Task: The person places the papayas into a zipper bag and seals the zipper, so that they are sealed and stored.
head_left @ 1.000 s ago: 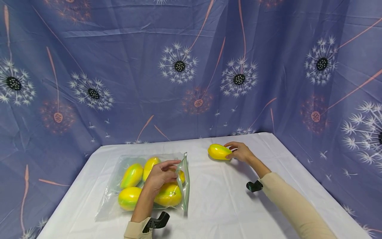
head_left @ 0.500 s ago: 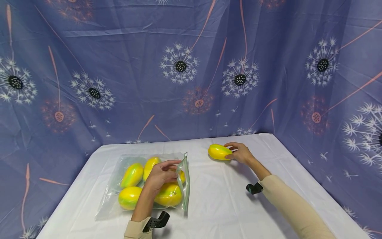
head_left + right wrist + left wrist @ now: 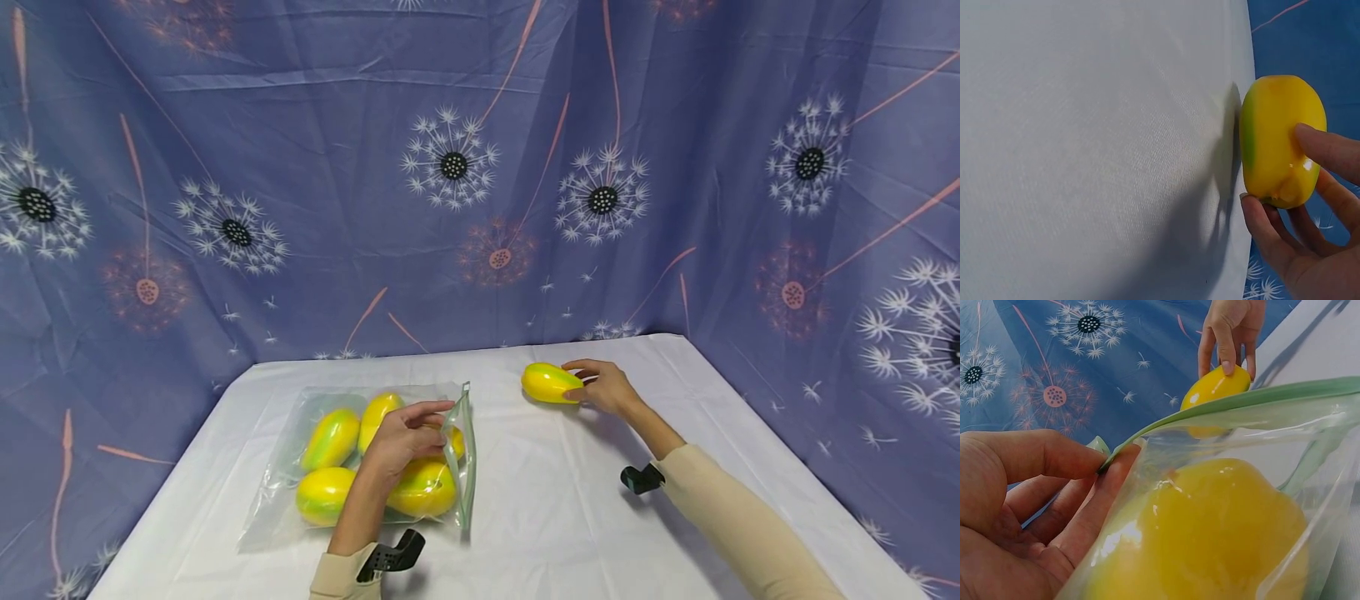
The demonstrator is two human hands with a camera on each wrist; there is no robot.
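Observation:
In the head view, a clear zip bag (image 3: 258, 521) lies on its side at the left of the table, its green-edged mouth (image 3: 468, 483) parted toward the right. Several yellow-green mangoes (image 3: 330, 440) are inside. My left hand (image 3: 397, 446) reaches over the bag and pinches the mouth's edge between thumb and finger, plain in the left wrist view at the green strip (image 3: 1241, 400). Toward the back right, my right hand (image 3: 611, 388) grips one end of a loose mango (image 3: 550, 382). The right wrist view has thumb and fingers around this mango (image 3: 1279, 137); whether it touches the table I cannot tell.
A white cloth (image 3: 555, 517) covers the table. Blue dandelion-print curtains (image 3: 337, 208) rise right behind the table's back edge and along its right side. A black wrist mount (image 3: 641, 477) sits on each forearm.
Almost nothing differs. The right hand and its mango have shifted by a hair, while the left hand keeps its hold on the bag.

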